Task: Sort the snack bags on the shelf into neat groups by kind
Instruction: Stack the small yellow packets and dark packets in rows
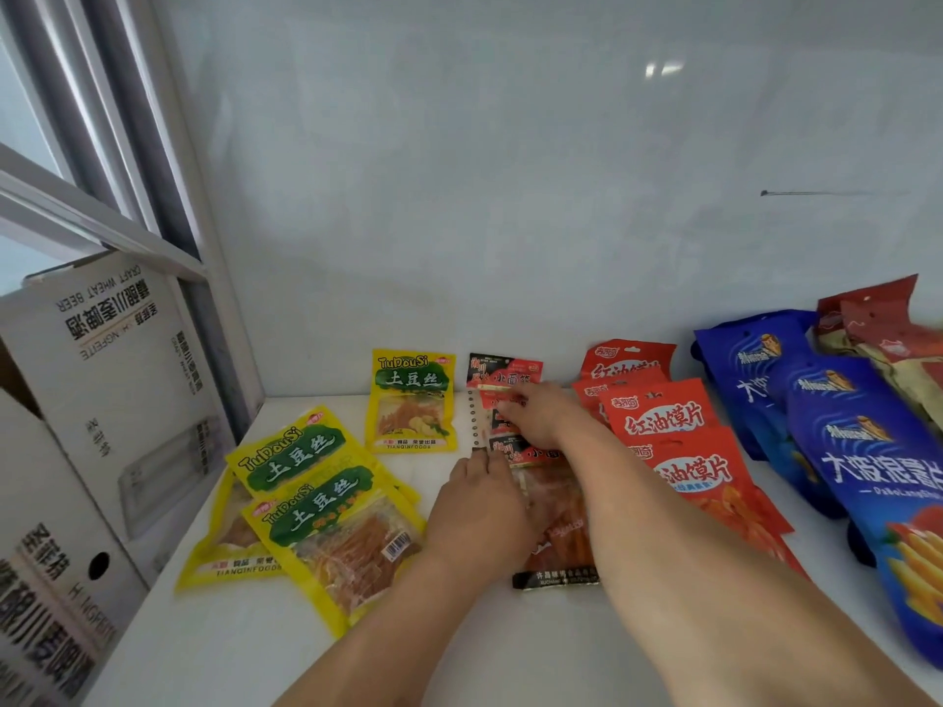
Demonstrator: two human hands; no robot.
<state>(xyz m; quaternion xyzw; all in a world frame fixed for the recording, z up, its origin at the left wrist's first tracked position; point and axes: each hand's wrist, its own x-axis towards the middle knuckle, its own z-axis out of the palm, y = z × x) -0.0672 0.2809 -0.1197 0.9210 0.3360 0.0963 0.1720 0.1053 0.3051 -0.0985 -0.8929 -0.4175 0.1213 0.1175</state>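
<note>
Squaring up the black-and-red spicy strip bags (553, 507) in the middle of the shelf (510, 650) rn, looks like. Left hand (477, 507) lies flat w/ fingers straight on the near bag's left edge; right hand (536, 415) reaches to the back ones, fingertips on a pack, can't tell if it's pinching or just pressing. Yellow potato-shred bags (311, 502) sit left, red chip bags (684, 451) right, blue bags (837, 426) further right, already grouped-ish. Next move prob needs nudging the strip packs into one straight stack. How many packs are under the hands = hidden, and the far-right bags are cut off + blurry.
</note>
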